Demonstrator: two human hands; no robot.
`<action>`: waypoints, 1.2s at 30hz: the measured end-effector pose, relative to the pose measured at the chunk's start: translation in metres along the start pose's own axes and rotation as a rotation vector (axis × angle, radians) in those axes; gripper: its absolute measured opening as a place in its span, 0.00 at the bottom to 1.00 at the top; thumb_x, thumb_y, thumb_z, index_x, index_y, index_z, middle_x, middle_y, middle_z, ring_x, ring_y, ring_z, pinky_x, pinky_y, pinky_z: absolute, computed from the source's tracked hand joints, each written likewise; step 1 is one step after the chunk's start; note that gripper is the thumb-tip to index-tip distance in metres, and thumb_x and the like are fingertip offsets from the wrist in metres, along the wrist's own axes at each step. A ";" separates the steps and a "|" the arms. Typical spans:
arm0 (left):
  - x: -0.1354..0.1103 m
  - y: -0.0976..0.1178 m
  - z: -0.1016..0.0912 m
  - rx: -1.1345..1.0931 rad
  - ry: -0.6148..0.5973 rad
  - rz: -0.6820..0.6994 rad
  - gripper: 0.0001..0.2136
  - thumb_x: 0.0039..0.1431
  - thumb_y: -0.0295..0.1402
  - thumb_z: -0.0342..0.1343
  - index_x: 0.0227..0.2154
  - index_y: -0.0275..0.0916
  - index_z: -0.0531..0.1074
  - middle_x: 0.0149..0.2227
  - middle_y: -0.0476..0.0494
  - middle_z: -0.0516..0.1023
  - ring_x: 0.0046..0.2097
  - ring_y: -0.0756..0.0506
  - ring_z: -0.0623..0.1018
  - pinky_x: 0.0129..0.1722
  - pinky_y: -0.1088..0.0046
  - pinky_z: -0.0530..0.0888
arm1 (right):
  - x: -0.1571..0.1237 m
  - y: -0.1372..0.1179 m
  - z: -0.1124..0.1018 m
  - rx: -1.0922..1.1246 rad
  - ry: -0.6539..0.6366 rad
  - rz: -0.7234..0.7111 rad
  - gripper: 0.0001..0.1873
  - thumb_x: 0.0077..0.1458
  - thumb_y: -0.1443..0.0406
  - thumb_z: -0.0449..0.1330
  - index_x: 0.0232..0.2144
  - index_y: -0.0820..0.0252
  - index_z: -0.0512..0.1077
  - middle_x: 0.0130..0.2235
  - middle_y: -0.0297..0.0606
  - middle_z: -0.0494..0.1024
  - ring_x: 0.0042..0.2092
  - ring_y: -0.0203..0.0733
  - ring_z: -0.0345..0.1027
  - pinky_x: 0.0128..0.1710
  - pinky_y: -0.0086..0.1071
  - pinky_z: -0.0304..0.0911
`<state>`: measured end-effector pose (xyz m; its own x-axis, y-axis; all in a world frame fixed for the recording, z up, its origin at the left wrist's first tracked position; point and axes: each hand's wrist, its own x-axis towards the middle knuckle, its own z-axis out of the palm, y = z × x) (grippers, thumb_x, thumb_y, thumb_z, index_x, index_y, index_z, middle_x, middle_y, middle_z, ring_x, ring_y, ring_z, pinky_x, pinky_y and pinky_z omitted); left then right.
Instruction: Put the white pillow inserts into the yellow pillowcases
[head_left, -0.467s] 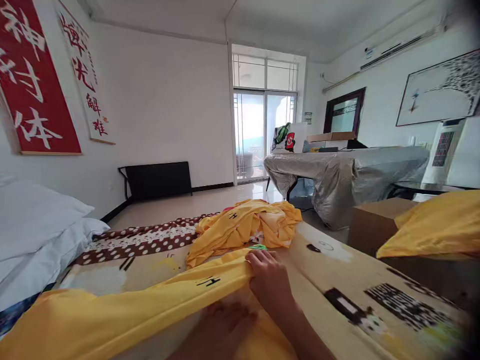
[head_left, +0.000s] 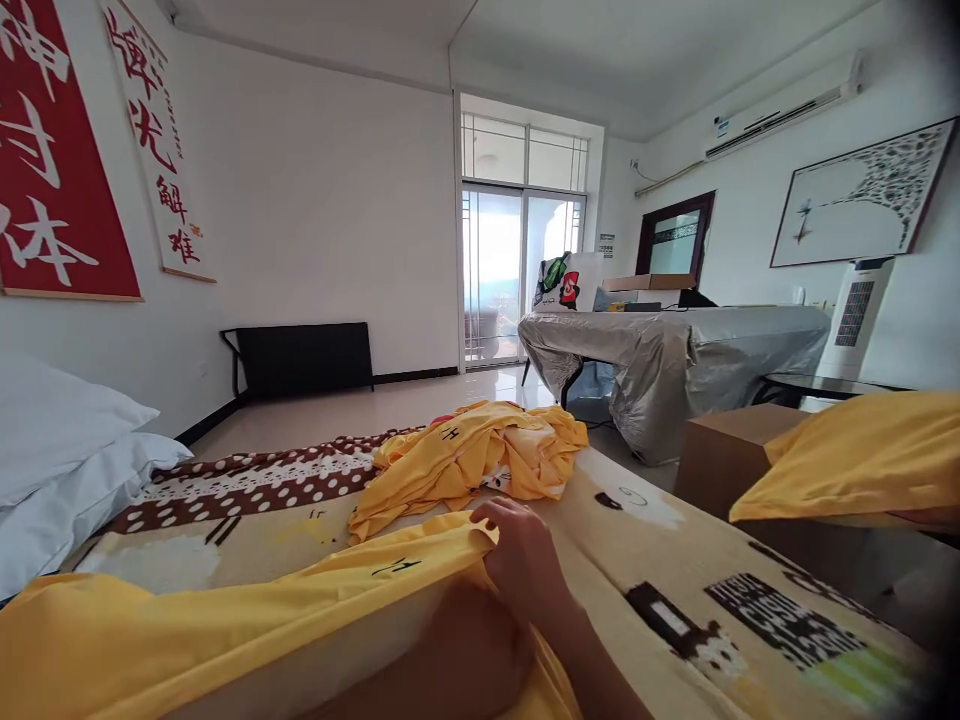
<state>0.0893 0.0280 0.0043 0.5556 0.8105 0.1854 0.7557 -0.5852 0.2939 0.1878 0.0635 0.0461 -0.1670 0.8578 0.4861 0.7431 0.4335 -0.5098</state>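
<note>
A long yellow cloth [head_left: 247, 610] with small black letter prints stretches from the lower left to the middle. My right hand [head_left: 517, 545] is closed on its upper edge, thumb and fingers pinching the fabric. Below that edge the cloth gapes, and a pale surface shows inside. My left hand [head_left: 469, 645] reaches into this gap from below, dark and blurred; its fingers are hidden. More yellow fabric lies just right of it. Beyond both hands, a crumpled yellow heap of bedding [head_left: 472, 450] with the same letter print rests on the bed.
The bed carries a cream patterned blanket [head_left: 600, 570] with a brown dotted border. White pillows [head_left: 67, 450] are stacked at left. At right, a yellow pillow [head_left: 862, 455] lies by a cardboard box [head_left: 720, 450]. A table under silvery plastic [head_left: 660, 350] stands behind.
The cloth's edge has been lifted and its gap is wider. My left hand has moved up and further into it. The view has shifted slightly.
</note>
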 end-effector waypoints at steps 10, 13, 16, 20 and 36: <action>-0.004 -0.016 -0.018 0.039 -0.066 0.014 0.19 0.62 0.37 0.40 0.51 0.37 0.66 0.53 0.37 0.71 0.56 0.39 0.68 0.60 0.55 0.59 | 0.011 0.014 0.005 -0.141 -0.086 0.084 0.22 0.37 0.77 0.52 0.35 0.57 0.74 0.34 0.36 0.77 0.35 0.39 0.69 0.31 0.28 0.53; -0.001 -0.016 -0.021 0.057 -0.201 -0.071 0.21 0.61 0.39 0.39 0.48 0.34 0.68 0.49 0.32 0.74 0.52 0.35 0.72 0.56 0.52 0.64 | 0.007 0.013 0.002 -0.406 -0.249 0.153 0.19 0.43 0.75 0.52 0.37 0.59 0.73 0.36 0.42 0.77 0.37 0.44 0.70 0.29 0.30 0.49; -0.001 -0.017 -0.021 0.050 -0.221 -0.097 0.22 0.60 0.40 0.39 0.48 0.34 0.68 0.48 0.32 0.74 0.51 0.35 0.72 0.55 0.53 0.65 | 0.005 0.012 0.002 -0.499 -0.327 0.184 0.15 0.45 0.76 0.50 0.33 0.61 0.72 0.35 0.45 0.77 0.37 0.45 0.69 0.28 0.31 0.46; -0.003 -0.024 -0.018 0.002 -0.155 -0.053 0.19 0.60 0.39 0.39 0.47 0.38 0.69 0.48 0.37 0.75 0.51 0.38 0.73 0.56 0.57 0.65 | 0.005 0.009 0.007 -0.427 -0.252 0.167 0.16 0.45 0.77 0.49 0.33 0.61 0.70 0.34 0.43 0.76 0.37 0.43 0.68 0.29 0.31 0.45; 0.001 -0.031 -0.017 -0.140 0.043 -0.042 0.19 0.61 0.38 0.41 0.53 0.40 0.64 0.59 0.41 0.65 0.60 0.40 0.63 0.61 0.60 0.61 | 0.018 0.031 0.030 0.237 -0.172 0.048 0.14 0.35 0.77 0.47 0.25 0.61 0.66 0.26 0.33 0.71 0.31 0.36 0.62 0.30 0.26 0.51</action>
<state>0.0603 0.0476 0.0108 0.5065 0.8364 0.2094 0.7205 -0.5440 0.4300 0.1883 0.1009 0.0183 -0.2578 0.9041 0.3408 0.5838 0.4268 -0.6907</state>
